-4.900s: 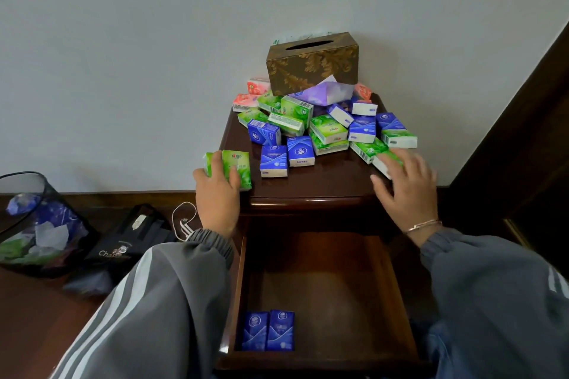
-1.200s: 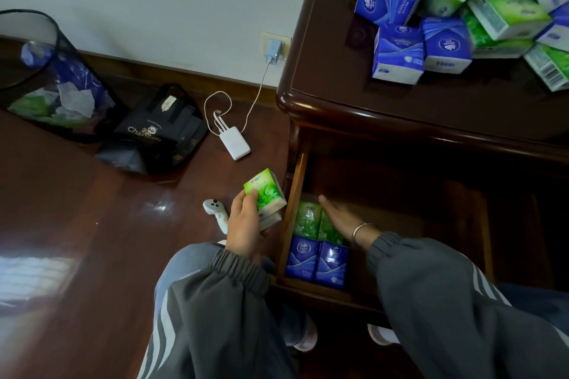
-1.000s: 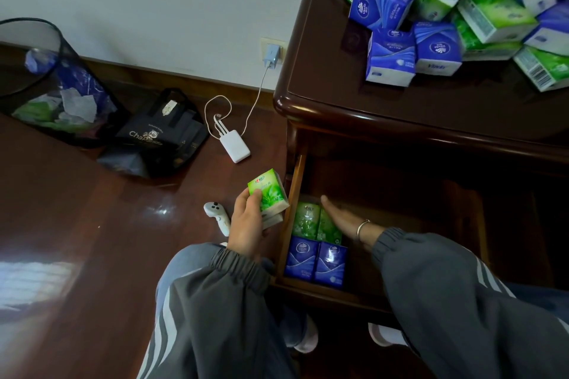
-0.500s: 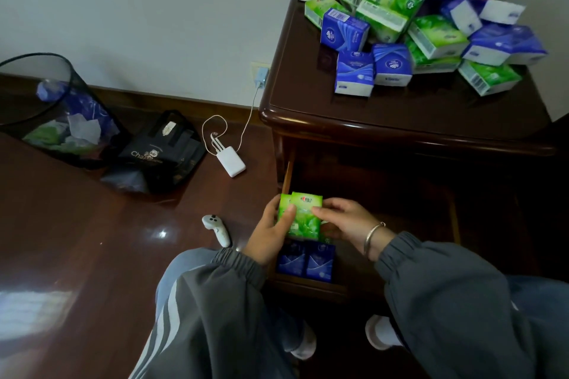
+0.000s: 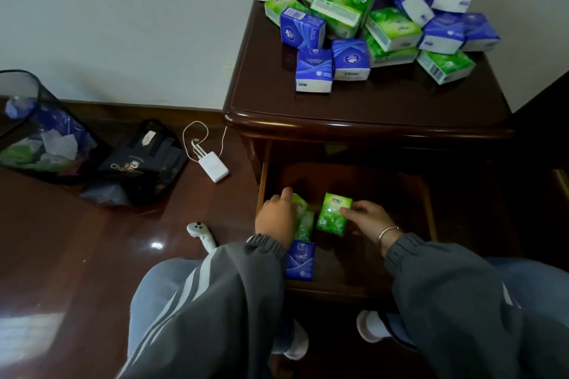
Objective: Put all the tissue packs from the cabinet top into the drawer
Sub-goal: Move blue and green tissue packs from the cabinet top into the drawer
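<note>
Inside the drawer [image 5: 394, 194], the right hand [image 5: 368, 217] pinches a green tissue pack [image 5: 332, 215], long axis front-to-back; the left hand [image 5: 277, 218] covers a second green pack [image 5: 304, 224], grip unclear.

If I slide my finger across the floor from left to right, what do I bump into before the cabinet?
mesh bin → black bag → white power bank → cabinet

cabinet top [image 5: 369, 108]: glossy dark red-brown | heaped packs [image 5: 348, 21] at its 12 o'clock: green, blue-and-white, pink floral | green pack [image 5: 334, 214] in drawer [image 5: 397, 191]: red logo | blue pack [image 5: 300, 260] at its 7 o'clock: pale swirls | sleeves [image 5: 215, 317]: grey, pale stripes | bin [image 5: 37, 132] at 9 o'clock: black mesh
</note>
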A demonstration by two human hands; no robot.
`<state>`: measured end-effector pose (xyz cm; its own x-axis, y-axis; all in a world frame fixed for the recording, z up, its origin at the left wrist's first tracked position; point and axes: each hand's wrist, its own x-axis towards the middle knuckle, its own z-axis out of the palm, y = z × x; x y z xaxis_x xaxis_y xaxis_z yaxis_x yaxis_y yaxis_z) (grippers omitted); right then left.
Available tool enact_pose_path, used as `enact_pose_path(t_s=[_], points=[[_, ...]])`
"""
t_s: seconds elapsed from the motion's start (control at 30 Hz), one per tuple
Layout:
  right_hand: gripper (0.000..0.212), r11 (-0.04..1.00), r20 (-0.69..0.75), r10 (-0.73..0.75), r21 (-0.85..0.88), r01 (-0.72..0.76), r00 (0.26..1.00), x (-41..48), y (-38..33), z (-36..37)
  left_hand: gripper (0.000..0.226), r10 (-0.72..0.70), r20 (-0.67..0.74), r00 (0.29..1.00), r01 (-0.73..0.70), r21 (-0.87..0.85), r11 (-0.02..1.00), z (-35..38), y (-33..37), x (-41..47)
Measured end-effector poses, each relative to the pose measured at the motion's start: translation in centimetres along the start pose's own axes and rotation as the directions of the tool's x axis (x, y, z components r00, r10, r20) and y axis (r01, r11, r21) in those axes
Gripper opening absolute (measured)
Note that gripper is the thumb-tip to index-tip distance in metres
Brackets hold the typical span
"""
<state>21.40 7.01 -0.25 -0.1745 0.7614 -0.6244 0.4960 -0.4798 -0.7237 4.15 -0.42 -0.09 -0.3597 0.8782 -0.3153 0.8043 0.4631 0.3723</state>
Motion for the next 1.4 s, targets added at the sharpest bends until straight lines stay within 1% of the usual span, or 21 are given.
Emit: enact_pose_path(t_s=[0.1, 0.17, 0.23, 0.27, 0.3, 0.33, 0.43, 0.5, 0.53, 0.6, 0.67, 0.73, 0.83, 0.9, 0.93, 1.0, 1.07, 1.13, 1.23, 1.33, 1.4], points=[[0.033, 0.999, 0.023, 0.02, 0.033, -0.021, 1.0, 0.5, 0.7, -0.1, 0.036, -0.057, 0.143, 0.988, 0.038, 0.131, 0.991, -0.1, 0.0, 1.4], [0.033, 0.998, 0.03, 0.03, 0.045, -0.032, 0.999, 0.8, 1.2, 0.3, 0.032, -0.034, 0.144, 0.989, -0.004, 0.26, 0.966, -0.2, -0.2, 1.4], [0.035, 0.999, 0.044, 0.025, 0.024, -0.027, 0.999, 1.1, 1.5, 1.0, 0.035, 0.164, -0.045, 0.985, -0.12, 0.502, 0.856, -0.1, -0.7, 1.2], [0.037, 1.0, 0.047, 0.015, 0.012, -0.016, 0.999, 1.2, 1.5, 1.5, 0.039, 0.264, -0.079, 0.961, -0.163, 0.608, 0.777, -0.2, -1.0, 1.0], [0.04, 1.0, 0.046, -0.003, -0.007, 0.003, 0.999, 1.3, 1.5, 2.0, 0.043, 0.329, -0.056, 0.943, -0.212, 0.661, 0.719, -0.2, -1.4, 0.9], [0.043, 0.999, 0.043, -0.031, -0.043, 0.033, 0.999, 1.5, 1.4, 2.6, 0.046, 0.331, -0.012, 0.944, -0.239, 0.665, 0.707, -0.1, -2.1, 0.9], [0.048, 0.962, 0.036, -0.139, -0.234, 0.143, 0.99, 2.1, 1.2, 4.3, 0.055, 0.161, -0.017, 0.987, -0.13, 0.506, 0.852, -0.3, -4.6, 0.7], [0.046, 0.934, 0.048, -0.154, -0.319, 0.161, 0.987, 2.4, 1.0, 5.4, 0.069, 0.046, -0.086, 0.995, -0.025, 0.231, 0.973, -0.2, -5.9, 0.2], [0.045, 0.925, 0.064, -0.148, -0.343, 0.161, 0.987, 2.5, 1.0, 5.9, 0.071, -0.015, -0.1, 0.995, 0.02, 0.048, 0.999, 0.1, -6.3, 0.1], [0.047, 0.902, 0.11, -0.147, -0.393, 0.179, 0.983, 2.5, 1.0, 7.0, 0.063, -0.103, -0.026, 0.994, 0.095, -0.214, 0.972, 0.6, -6.8, 0.0], [0.057, 0.902, 0.145, -0.12, -0.397, 0.169, 0.982, 2.4, 1.1, 7.9, 0.052, -0.138, 0.07, 0.988, 0.153, -0.3, 0.942, 0.9, -7.1, 0.0], [0.07, 0.958, 0.169, -0.053, -0.269, 0.097, 0.984, 2.1, 1.2, 8.5, 0.047, -0.188, 0.095, 0.978, 0.21, -0.356, 0.911, 1.0, -7.2, 0.0], [0.081, 0.995, 0.261, 0.065, 0.057, -0.083, 0.963, 1.5, 1.2, 8.9, 0.045, -0.193, 0.103, 0.976, 0.218, -0.391, 0.894, 0.7, -7.3, 0.2], [0.081, 0.981, 0.312, 0.116, 0.114, -0.158, 0.943, 1.4, 1.0, 8.7, 0.044, -0.191, 0.116, 0.975, 0.222, -0.396, 0.891, 0.6, -7.3, 0.3], [0.079, 0.986, 0.324, 0.122, 0.069, -0.151, 0.938, 1.6, 0.9, 8.5, 0.045, -0.193, 0.12, 0.974, 0.225, -0.393, 0.892, 0.5, -7.3, 0.3], [0.072, 0.993, 0.278, 0.069, -0.116, -0.038, 0.958, 2.1, 0.5, 8.0, 0.045, -0.194, 0.121, 0.974, 0.226, -0.392, 0.892, 0.5, -7.2, 0.3], [0.061, 0.955, 0.209, -0.107, -0.25, 0.159, 0.972, 2.8, -0.1, 7.8, 0.045, -0.193, 0.118, 0.974, 0.224, -0.393, 0.892, 0.6, -7.2, 0.4], [0.052, 0.888, 0.237, -0.226, -0.349, 0.299, 0.945, 3.2, -1.1, 8.1, 0.044, -0.192, 0.108, 0.975, 0.22, -0.399, 0.89, 0.6, -7.2, 0.4], [0.062, 0.844, 0.33, -0.114, -0.465, 0.266, 0.937, 3.7, -2.0, 9.0, 0.044, -0.188, 0.099, 0.977, 0.213, -0.411, 0.886, 0.7, -7.2, 0.3], [0.08, 0.851, 0.315, -0.009, -0.496, 0.173, 0.949, 4.0, -2.1, 9.4, 0.045, -0.19, 0.097, 0.977, 0.213, -0.408, 0.888, 0.9, -7.4, 0.3], [0.084, 0.875, 0.346, 0.043, -0.466, 0.132, 0.937, 4.1, -2.0, 9.4, 0.044, -0.188, 0.092, 0.978, 0.21, -0.4, 0.892, 1.1, -7.4, 0.4]])
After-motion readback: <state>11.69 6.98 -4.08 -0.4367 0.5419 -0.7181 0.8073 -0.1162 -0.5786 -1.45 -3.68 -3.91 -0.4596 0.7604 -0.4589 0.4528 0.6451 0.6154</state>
